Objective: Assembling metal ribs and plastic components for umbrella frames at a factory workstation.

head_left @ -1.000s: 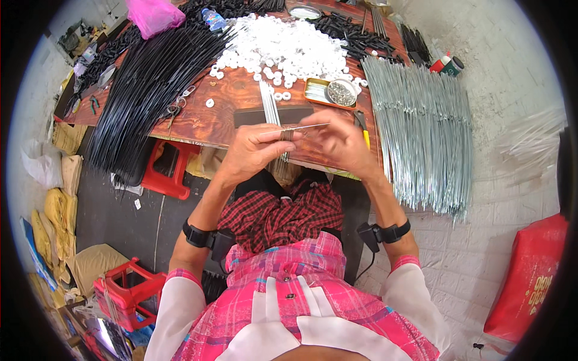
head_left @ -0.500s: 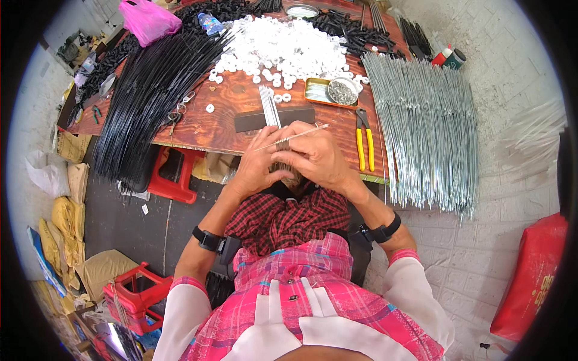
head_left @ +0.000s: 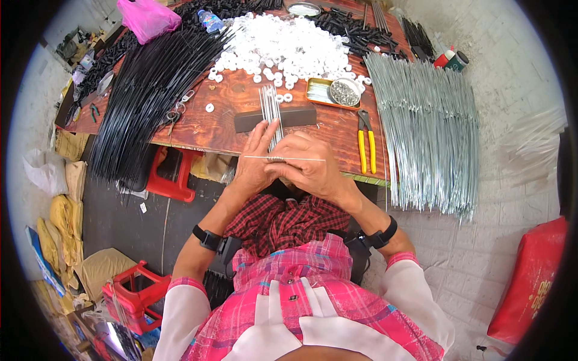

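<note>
My left hand (head_left: 255,167) and my right hand (head_left: 314,165) meet at the table's near edge. Between them they grip a bundle of thin silver metal rods (head_left: 270,103), whose far ends fan slightly over a dark flat bar (head_left: 292,116). The left fingers stretch along the bundle; the right thumb and fingers pinch close at its near end. Crosswise over both hands lies one thin rod (head_left: 304,159), with a row of small loops or rod ends at its middle. The palms hide how the near ends sit.
White plastic rings (head_left: 283,48) are heaped beyond the hands. Black rods (head_left: 150,96) lie left, silver rods (head_left: 424,132) right. Nearby are yellow-handled pliers (head_left: 366,141), scissors (head_left: 176,112) and a tin (head_left: 319,90) with a dish of small metal parts (head_left: 344,92). Red stools (head_left: 171,174) stand left.
The crosswise rod has turned from slanting to level and sits lower. My right hand has come down a little toward me, and the bundle's far ends have spread slightly.
</note>
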Action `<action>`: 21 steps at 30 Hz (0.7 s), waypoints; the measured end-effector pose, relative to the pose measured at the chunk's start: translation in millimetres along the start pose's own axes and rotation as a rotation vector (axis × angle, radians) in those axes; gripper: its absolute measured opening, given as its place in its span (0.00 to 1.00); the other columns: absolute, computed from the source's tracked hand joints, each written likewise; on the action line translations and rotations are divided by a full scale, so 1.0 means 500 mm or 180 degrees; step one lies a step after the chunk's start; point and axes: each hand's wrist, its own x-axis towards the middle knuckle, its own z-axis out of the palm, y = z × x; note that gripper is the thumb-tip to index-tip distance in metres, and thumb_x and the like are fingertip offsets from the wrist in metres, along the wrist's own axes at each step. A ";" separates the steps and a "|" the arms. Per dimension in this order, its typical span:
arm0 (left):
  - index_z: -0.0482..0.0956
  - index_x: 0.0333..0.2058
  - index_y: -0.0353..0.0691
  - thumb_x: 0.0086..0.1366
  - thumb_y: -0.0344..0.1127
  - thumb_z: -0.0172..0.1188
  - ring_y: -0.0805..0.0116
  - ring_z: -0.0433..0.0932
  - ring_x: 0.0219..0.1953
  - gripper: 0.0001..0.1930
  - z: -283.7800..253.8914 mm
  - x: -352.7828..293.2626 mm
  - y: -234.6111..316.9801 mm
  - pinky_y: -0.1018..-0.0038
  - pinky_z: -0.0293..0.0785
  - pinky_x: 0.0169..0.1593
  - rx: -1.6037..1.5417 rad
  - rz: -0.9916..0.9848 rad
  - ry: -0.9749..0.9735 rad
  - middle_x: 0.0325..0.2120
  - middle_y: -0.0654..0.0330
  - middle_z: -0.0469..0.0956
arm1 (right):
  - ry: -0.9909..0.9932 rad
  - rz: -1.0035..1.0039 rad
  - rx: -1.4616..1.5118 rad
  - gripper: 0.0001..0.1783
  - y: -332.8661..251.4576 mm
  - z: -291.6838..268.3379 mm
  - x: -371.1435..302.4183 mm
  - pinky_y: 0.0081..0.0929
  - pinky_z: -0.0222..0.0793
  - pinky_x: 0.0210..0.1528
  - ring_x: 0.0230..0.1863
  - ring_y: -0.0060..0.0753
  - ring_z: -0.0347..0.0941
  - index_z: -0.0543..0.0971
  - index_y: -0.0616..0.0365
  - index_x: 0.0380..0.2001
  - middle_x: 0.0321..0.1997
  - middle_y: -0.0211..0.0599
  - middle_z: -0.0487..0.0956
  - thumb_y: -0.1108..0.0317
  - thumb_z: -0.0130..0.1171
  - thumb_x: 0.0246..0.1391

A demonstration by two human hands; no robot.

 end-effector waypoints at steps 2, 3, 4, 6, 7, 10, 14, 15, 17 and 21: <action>0.85 0.43 0.43 0.49 0.39 0.71 0.40 0.59 0.68 0.20 -0.004 0.003 -0.004 0.52 0.60 0.69 0.0042 -0.0010 0.0042 0.70 0.51 0.58 | -0.0216 0.0056 -0.0041 0.10 0.007 0.003 -0.004 0.36 0.73 0.35 0.32 0.41 0.76 0.84 0.56 0.30 0.31 0.34 0.81 0.64 0.72 0.45; 0.85 0.43 0.43 0.49 0.39 0.71 0.40 0.59 0.68 0.20 -0.007 0.006 -0.002 0.52 0.60 0.69 0.0046 -0.0003 0.0049 0.70 0.51 0.58 | -0.0213 0.0048 -0.0047 0.10 0.009 0.003 -0.004 0.36 0.73 0.35 0.32 0.41 0.76 0.84 0.56 0.30 0.31 0.34 0.81 0.64 0.72 0.45; 0.83 0.47 0.44 0.49 0.39 0.71 0.41 0.59 0.69 0.23 -0.011 0.007 0.002 0.52 0.60 0.69 0.0063 -0.0020 -0.0013 0.70 0.51 0.58 | -0.0148 0.0019 -0.0016 0.10 0.010 0.003 -0.004 0.36 0.73 0.35 0.33 0.42 0.76 0.85 0.56 0.30 0.32 0.34 0.81 0.64 0.72 0.46; 0.82 0.51 0.46 0.50 0.40 0.71 0.41 0.59 0.69 0.27 -0.018 0.012 0.003 0.52 0.60 0.69 0.0077 -0.0037 -0.0076 0.70 0.51 0.58 | -0.0084 -0.0006 0.0012 0.09 0.010 0.001 -0.002 0.36 0.73 0.35 0.33 0.42 0.76 0.85 0.55 0.30 0.32 0.34 0.81 0.64 0.72 0.46; 0.78 0.56 0.47 0.49 0.40 0.71 0.41 0.59 0.69 0.32 -0.021 0.017 0.000 0.52 0.60 0.69 0.0300 0.0019 -0.0142 0.70 0.51 0.57 | -0.0132 -0.0054 0.0001 0.09 0.008 -0.001 0.001 0.35 0.73 0.36 0.34 0.42 0.76 0.86 0.55 0.30 0.32 0.34 0.81 0.64 0.71 0.46; 0.70 0.64 0.48 0.50 0.41 0.71 0.42 0.58 0.69 0.40 -0.031 0.019 -0.017 0.52 0.60 0.69 0.0580 0.0062 -0.0261 0.70 0.50 0.56 | -0.0191 -0.0003 0.0033 0.09 0.003 -0.003 0.002 0.35 0.73 0.37 0.35 0.42 0.76 0.86 0.55 0.31 0.32 0.34 0.81 0.64 0.71 0.47; 0.64 0.67 0.45 0.53 0.42 0.69 0.44 0.57 0.70 0.42 -0.032 0.019 -0.012 0.53 0.59 0.70 0.0621 0.0020 -0.0336 0.70 0.48 0.56 | -0.0200 0.0018 -0.0057 0.09 0.012 -0.001 -0.001 0.36 0.74 0.38 0.36 0.42 0.77 0.86 0.55 0.32 0.34 0.34 0.82 0.65 0.71 0.47; 0.64 0.67 0.45 0.53 0.42 0.69 0.44 0.57 0.70 0.42 -0.031 0.017 -0.012 0.53 0.59 0.70 0.0628 0.0021 -0.0335 0.70 0.48 0.56 | -0.0196 0.0013 -0.0054 0.09 0.006 -0.002 0.002 0.36 0.74 0.38 0.36 0.42 0.77 0.86 0.55 0.32 0.34 0.34 0.82 0.65 0.71 0.47; 0.62 0.68 0.39 0.55 0.43 0.67 0.45 0.56 0.71 0.43 -0.025 0.007 -0.015 0.53 0.57 0.70 0.0774 0.0011 -0.0331 0.70 0.47 0.56 | -0.0239 -0.0071 -0.0068 0.10 -0.009 -0.005 0.007 0.36 0.73 0.38 0.35 0.41 0.77 0.86 0.54 0.35 0.34 0.35 0.82 0.65 0.70 0.49; 0.59 0.68 0.34 0.55 0.43 0.67 0.44 0.55 0.71 0.44 -0.015 0.004 -0.022 0.53 0.56 0.71 0.0639 0.0052 -0.0193 0.71 0.47 0.55 | -0.0365 -0.0035 -0.0203 0.09 0.013 0.013 0.000 0.37 0.73 0.36 0.34 0.41 0.76 0.86 0.54 0.34 0.34 0.35 0.82 0.64 0.70 0.49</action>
